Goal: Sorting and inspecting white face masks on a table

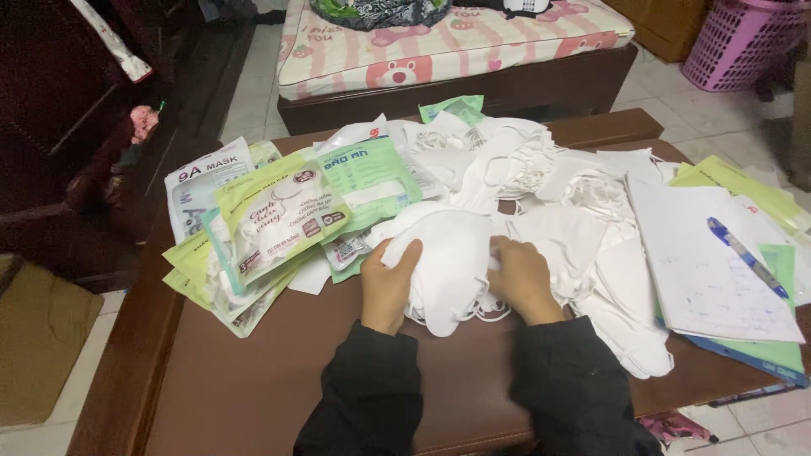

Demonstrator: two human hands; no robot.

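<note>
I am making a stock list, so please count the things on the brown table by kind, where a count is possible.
Hands: 2, left hand and right hand, both on the stack of white masks
Blue pens: 1
Sheets of white paper under the pen: 1
Loose white masks: too many to count
Mask packets: overlapping, unclear
Total counted: 4

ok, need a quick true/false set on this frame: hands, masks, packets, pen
1. Both hands rest on a stack of white fabric face masks. True: left hand and right hand grip its two sides.
2. The blue pen lies on the green-and-white plastic mask packets. False: it lies on a white paper sheet to the right.
3. The packets lie left of the hands. True.
4. The masks sit on a glass table. False: the brown wooden table is opaque.
5. A pink plastic basket stands on the floor at upper right. True.
</note>
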